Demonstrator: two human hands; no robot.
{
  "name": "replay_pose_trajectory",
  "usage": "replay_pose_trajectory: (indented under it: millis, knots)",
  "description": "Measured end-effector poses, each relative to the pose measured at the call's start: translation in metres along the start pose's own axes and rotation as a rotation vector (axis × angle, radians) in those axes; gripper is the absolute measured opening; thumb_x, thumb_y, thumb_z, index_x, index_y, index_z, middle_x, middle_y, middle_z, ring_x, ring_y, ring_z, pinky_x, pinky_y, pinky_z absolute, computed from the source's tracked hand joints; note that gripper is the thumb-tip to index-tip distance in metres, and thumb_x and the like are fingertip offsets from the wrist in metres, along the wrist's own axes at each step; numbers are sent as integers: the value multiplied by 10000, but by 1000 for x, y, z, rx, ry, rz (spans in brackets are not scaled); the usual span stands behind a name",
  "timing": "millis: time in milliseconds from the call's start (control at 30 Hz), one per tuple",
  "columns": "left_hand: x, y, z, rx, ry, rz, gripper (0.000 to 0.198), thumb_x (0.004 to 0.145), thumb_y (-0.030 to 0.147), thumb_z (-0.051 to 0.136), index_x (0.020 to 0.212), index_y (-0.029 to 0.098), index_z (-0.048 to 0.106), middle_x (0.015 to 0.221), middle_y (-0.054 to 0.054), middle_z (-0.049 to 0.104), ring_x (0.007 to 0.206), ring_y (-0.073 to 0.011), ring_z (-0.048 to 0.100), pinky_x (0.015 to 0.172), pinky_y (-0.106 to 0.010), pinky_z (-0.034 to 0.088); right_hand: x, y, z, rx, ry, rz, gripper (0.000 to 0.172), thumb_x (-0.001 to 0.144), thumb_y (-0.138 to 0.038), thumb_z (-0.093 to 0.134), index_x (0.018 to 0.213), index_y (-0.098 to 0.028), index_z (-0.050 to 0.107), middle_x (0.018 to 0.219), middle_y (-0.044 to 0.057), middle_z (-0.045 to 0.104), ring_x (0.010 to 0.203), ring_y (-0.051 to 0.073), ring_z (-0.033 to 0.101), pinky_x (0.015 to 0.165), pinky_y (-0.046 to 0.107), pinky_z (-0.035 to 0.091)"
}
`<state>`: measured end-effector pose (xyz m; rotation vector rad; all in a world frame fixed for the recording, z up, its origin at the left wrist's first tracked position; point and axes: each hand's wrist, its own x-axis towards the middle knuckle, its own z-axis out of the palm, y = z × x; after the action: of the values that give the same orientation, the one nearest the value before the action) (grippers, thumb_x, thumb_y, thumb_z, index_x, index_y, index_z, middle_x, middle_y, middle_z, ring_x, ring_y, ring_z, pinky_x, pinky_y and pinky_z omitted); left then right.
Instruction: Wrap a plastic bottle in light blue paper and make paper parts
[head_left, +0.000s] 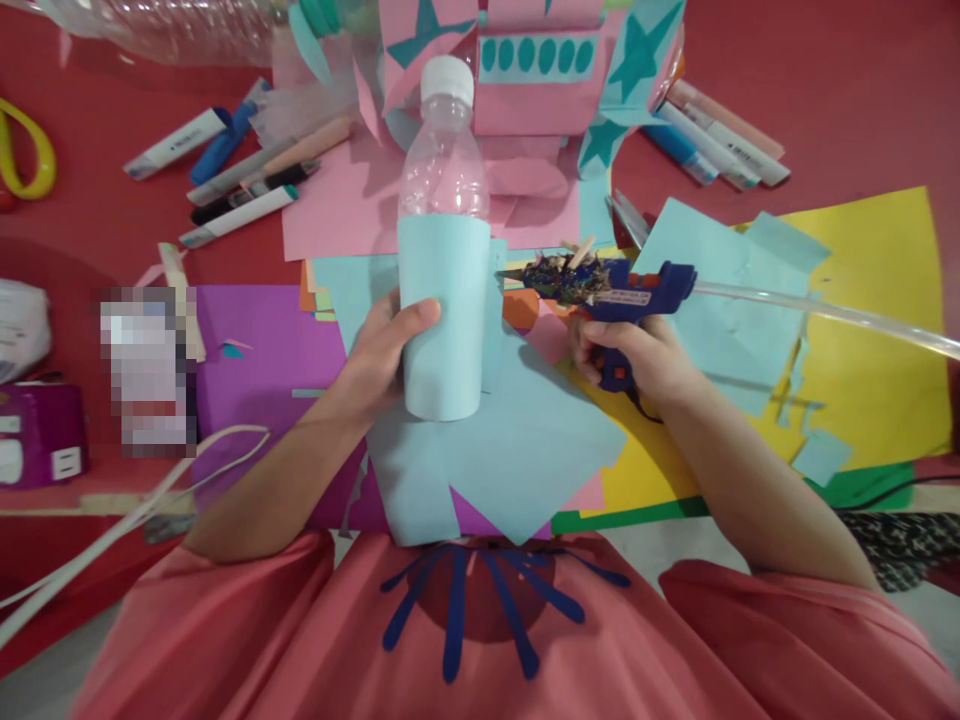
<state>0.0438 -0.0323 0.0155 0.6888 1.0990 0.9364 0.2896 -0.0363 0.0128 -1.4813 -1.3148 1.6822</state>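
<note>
A clear plastic bottle point(444, 180) with a white cap stands upright in view, its lower part wrapped in light blue paper point(446, 330). My left hand point(386, 345) grips the wrapped part from the left, thumb across the front. My right hand point(637, 355) is closed around the handle of a dark blue glue gun point(619, 285). Its nozzle, crusted with bits of debris, points left toward the bottle's paper edge. A long clear glue stick point(825, 310) sticks out of its back end. Light blue paper sheets point(510, 450) lie under both hands.
Markers point(247, 215) lie at the upper left and more markers point(720, 140) at the upper right. Pink paper craft with teal stars point(536, 100) stands at the back. Yellow paper point(885, 330) lies right, purple paper point(262, 350) left. A white cable point(142, 510) crosses the lower left.
</note>
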Motion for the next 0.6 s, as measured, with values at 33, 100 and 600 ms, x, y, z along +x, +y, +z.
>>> replay_pose_trajectory:
  millis: [33, 100, 600]
  knots:
    - [0, 0, -1, 2, 2, 5, 478, 627, 553, 797, 871, 170, 650, 682, 14, 623, 579, -108, 582, 457, -199, 425, -1, 0, 0, 4, -8, -2, 284, 715, -443, 574, 544, -243, 466, 473, -12, 479, 385, 125, 440, 411, 306, 371]
    - [1, 0, -2, 5, 4, 18, 439, 648, 538, 779, 849, 172, 643, 687, 15, 625, 593, -117, 593, 474, -207, 431, -2, 0, 1, 23, -21, -3, 279, 721, -423, 580, 544, -237, 471, 471, -14, 477, 381, 120, 435, 409, 300, 366]
    - [5, 2, -5, 0, 144, 13, 441, 705, 571, 710, 926, 197, 631, 730, -32, 664, 816, -246, 705, 616, -280, 523, -8, 3, 2, 43, -113, 35, 249, 725, -398, 620, 624, -193, 523, 487, -27, 500, 383, 91, 434, 408, 255, 349]
